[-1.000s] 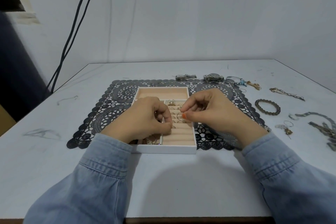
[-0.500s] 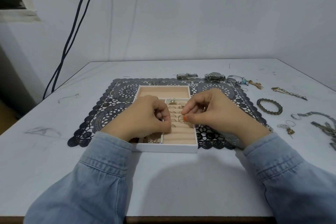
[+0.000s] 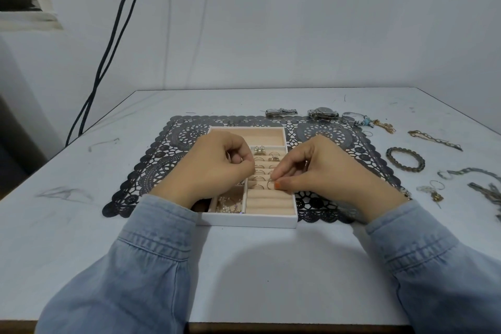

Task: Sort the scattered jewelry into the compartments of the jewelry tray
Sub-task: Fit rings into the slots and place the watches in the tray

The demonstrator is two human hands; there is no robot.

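The pale, scuffed surface (image 3: pixel 257 266) bears a black lace mat (image 3: pixel 162 160), a slim watch (image 3: pixel 280 112) and a bigger watch (image 3: pixel 323 113) by the mat's far edge, and to the right a beaded bracelet (image 3: pixel 405 159) and loose chains (image 3: pixel 433 139).

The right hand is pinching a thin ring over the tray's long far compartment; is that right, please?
Not quite: the head view shows the right hand pinching the thin ring over the padded ring rows at the near right of the tray, not its far compartment.

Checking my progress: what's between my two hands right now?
Head view: the ring rolls of the jewelry tray, holding slotted rings, lie between the left hand and the right hand, which pinches a thin ring.
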